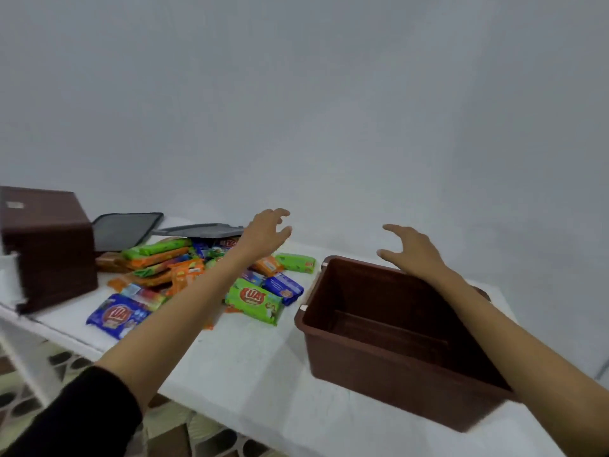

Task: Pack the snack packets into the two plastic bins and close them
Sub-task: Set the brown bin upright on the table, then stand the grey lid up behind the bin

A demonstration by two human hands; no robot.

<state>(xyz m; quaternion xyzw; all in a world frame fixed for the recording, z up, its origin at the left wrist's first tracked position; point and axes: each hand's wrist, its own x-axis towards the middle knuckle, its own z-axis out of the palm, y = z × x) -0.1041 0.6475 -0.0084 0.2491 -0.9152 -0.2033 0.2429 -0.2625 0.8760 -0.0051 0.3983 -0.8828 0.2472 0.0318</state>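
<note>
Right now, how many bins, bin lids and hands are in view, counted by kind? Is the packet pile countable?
Brown bins: 2, one upright and empty, one at the left edge
Dark lids: 2, one leaning by the left bin, one over the pile
Hands: 2, left hand, right hand, both open and empty
Total: 6
Snack packets: overlapping, no exact count.

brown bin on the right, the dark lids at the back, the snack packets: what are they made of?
Brown bin: looks like moulded rigid plastic, semi-matte, with a rolled rim.
Dark lids: probably plastic too, matte grey panels with raised edges; too blurred to be sure.
Snack packets: thin printed film, glossy, creased, catching highlights.
</note>
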